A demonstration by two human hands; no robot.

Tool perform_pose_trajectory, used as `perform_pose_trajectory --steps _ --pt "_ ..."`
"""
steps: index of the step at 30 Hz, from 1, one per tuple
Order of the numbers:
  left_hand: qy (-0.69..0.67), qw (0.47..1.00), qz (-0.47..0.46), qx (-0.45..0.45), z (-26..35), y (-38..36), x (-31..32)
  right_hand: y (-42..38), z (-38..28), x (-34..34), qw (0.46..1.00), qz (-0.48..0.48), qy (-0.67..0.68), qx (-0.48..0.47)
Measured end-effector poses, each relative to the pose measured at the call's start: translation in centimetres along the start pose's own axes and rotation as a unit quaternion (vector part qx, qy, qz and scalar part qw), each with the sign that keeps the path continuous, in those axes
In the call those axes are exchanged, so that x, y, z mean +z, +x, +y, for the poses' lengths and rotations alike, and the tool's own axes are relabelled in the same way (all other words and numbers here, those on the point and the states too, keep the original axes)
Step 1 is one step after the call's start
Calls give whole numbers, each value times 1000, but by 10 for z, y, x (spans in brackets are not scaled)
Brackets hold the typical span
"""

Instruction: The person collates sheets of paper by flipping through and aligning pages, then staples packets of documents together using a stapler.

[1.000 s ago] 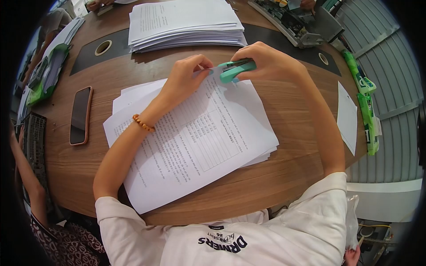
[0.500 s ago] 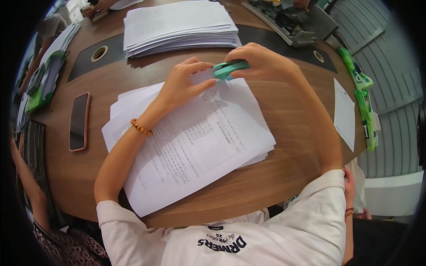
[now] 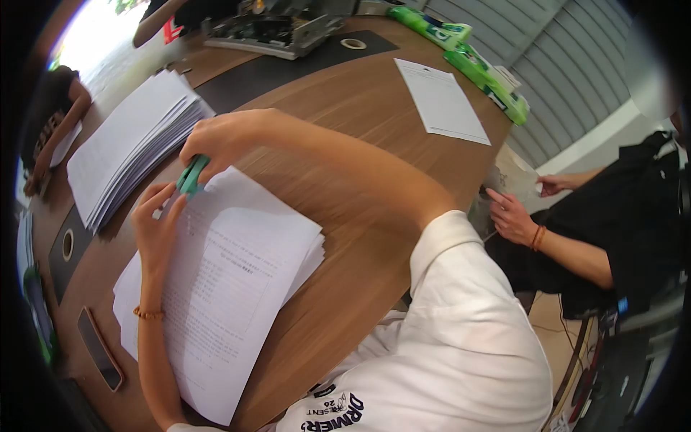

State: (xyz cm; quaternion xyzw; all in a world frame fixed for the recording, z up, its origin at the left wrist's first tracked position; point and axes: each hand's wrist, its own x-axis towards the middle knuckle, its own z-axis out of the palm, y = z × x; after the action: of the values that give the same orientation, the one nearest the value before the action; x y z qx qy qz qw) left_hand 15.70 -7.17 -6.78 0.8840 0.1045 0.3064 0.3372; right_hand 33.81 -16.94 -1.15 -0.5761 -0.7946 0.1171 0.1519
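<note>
My right hand [image 3: 219,140] is wrapped round a small green stapler [image 3: 192,175], which sits at the top corner of some printed sheets [image 3: 223,277]. Just beside it, the thumb and fingers of my left hand [image 3: 155,219] pinch that same corner. The sheets lie slanted on a few more papers, whose edges stick out at the right and left. Whether the stapler's jaws are pressed together is hidden by my fingers.
A thick paper stack [image 3: 140,144] stands beyond my hands. A phone [image 3: 99,349] lies left on the wooden table [image 3: 353,201]. Far off are an opened metal case [image 3: 277,32], a single sheet [image 3: 443,101] and green packs [image 3: 482,72]. A person in black [image 3: 597,237] is at the right.
The view has swung to the right, so the sheets and my hands now appear farther left. The person at the right has come into view. Both hands keep their hold at the corner.
</note>
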Motion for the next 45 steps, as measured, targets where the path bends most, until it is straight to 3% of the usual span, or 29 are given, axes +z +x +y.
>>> perform_pose_trajectory --steps 3,6,9,11,12,14,18,20,26,45 --pt "28 1000 -1 13 4 -2 -1 -9 1 2 1000 18 -19 -8" --pt "-12 999 -22 -31 4 -4 -1 -20 7 2 999 -8 19 43" --pt "-36 998 13 -45 -11 -4 0 -39 28 7 995 78 8 67" --pt "-80 995 33 -49 -14 -3 -2 -55 33 9 976 55 -65 203" --pt "-82 995 28 -45 -16 -3 -2 -60 38 14 974 58 -65 208" --pt "-88 994 42 -39 -19 -3 -4 -67 47 25 948 54 -207 235" --pt "-91 994 34 -45 -19 -3 -4 -73 49 37 952 106 -161 238" --pt "-79 995 37 -40 -20 -3 -4 -73 48 43 954 174 -152 193" --pt "-117 991 50 -49 -18 -3 -2 -68 44 50 956 139 -134 221" --pt "-112 991 51 -51 -21 -5 -4 -69 55 58 957 166 -115 209"
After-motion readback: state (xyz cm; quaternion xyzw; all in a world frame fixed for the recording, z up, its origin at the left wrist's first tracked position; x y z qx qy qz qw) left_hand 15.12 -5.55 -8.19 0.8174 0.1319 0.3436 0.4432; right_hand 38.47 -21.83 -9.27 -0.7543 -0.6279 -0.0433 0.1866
